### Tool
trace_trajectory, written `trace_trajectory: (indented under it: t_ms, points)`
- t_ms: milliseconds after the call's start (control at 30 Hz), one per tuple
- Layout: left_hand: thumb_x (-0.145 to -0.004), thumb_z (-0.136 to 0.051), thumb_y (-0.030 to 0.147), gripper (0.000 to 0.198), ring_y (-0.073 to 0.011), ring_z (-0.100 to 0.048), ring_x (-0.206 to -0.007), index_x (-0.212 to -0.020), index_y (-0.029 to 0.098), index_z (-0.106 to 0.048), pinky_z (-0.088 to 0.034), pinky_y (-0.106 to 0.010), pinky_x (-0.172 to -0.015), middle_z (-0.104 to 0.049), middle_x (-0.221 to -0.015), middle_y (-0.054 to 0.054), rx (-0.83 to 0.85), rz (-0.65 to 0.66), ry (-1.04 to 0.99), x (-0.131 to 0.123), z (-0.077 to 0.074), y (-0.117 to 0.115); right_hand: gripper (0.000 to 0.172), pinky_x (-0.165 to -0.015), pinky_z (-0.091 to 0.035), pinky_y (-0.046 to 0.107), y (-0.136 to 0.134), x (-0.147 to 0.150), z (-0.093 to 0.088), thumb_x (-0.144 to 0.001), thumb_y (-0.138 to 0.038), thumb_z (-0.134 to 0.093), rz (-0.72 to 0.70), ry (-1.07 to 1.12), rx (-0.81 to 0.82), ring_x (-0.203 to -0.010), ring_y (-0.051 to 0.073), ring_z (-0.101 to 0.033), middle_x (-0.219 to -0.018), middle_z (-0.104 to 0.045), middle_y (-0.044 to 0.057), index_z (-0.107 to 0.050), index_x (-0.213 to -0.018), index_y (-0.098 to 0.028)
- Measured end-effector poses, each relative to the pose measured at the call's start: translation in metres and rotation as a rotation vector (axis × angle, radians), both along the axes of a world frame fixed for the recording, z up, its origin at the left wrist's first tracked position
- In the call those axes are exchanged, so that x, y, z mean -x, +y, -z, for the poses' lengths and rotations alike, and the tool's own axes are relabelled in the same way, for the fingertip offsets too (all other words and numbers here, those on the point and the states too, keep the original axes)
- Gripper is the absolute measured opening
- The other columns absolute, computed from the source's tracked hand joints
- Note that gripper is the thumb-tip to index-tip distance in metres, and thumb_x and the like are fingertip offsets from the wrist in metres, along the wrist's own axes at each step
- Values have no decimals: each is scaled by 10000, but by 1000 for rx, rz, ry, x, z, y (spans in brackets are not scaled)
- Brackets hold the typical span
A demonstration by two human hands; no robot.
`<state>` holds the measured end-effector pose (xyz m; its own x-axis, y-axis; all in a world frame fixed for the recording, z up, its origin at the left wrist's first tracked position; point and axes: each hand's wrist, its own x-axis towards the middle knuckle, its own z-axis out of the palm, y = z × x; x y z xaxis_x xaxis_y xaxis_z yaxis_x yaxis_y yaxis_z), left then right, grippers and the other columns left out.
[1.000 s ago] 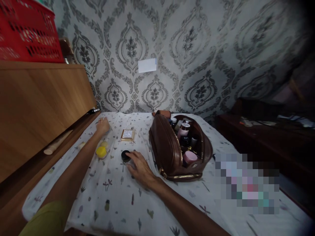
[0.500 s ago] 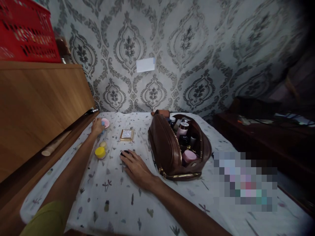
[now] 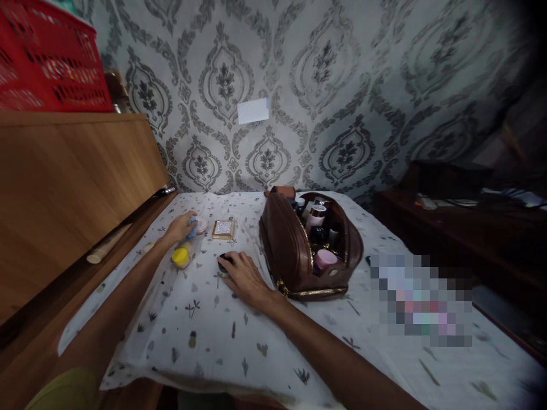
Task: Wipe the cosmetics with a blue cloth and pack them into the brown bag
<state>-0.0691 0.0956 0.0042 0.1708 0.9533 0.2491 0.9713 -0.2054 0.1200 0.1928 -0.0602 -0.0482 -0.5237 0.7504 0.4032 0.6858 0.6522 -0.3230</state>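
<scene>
the left hand's (image 3: 181,228) fingers are curled shut round a pale pink puff (image 3: 199,225) with a bit of blue against it, left of centre in the frame. half a second ago that hand was further back toward the table's left edge, and it has since come in just beside the gold compact (image 3: 223,228). the right hand's (image 3: 244,277) fingers lie loosely spread over a small black jar (image 3: 223,262) at mid-frame. a second ago the jar stood clear at the fingertips, and now it is half covered; whether the fingers grip it cannot be told. a yellow round thing (image 3: 180,257) lies just below the left hand, under the forearm's line. right of the right hand, nearly touching the wrist, an open brown bag (image 3: 290,250) stands full of bottles and pots, walling off that side. all of it rests on the table (image 3: 222,341), on a white printed cloth. at the left a wooden cabinet (image 3: 64,182) rises, with a pale stick (image 3: 106,248) along its foot and a red crate (image 3: 47,62) on top in the upper left.
</scene>
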Motion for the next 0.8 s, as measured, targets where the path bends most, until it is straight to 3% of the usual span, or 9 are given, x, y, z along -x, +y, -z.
trace_trajectory:
  t_ms: [200,300,433,600,800]
  points:
    - [-990,-546,355,343,-264,-616,-1158,-1283,180,-589,-527,-436,-961,-604,-1314,-128,14,-105,41,-14,9,8,355,-1020,-485,463,2,0,2,-926,-197,-644,-4,10,-1,-1237,288,-511,-1375,-549,126,-592,-1276,-217]
    - [-967,-619,372,386,-241,-635,-1110,-1294,169,-585,-561,-466,-933,-609,-1301,-110,49,-105,55,-23,7,17,258,-1047,-468,456,6,-1,5,-949,-156,-592,-34,32,20,-1248,272,-516,-1402,-558,116,-606,-1202,-203]
    - [-967,-622,364,376,-237,-642,-1096,-1286,169,-590,-570,-453,-919,-616,-1289,-108,72,-101,79,-32,-1,18,256,-1001,-486,405,8,-5,6,-953,-134,-563,-6,83,51,-1130,243,-556,-1257,-613,100,-601,-1198,-200]
    - [-955,-621,354,341,-254,-605,-1164,-1249,181,-611,-527,-445,-969,-603,-1296,-107,36,-93,97,-37,-11,0,400,-993,-482,414,7,-11,8,-900,-182,-641,159,170,63,-1109,254,-539,-1174,-563,110,-561,-1292,-198]
    - [-944,-499,305,276,-259,-609,-1146,-1167,244,-651,-486,-335,-924,-667,-1170,-75,5,-12,68,-47,-17,-33,329,-1005,-480,401,9,-12,8,-872,-221,-681,262,211,145,-1106,266,-539,-1157,-536,125,-630,-1192,-166]
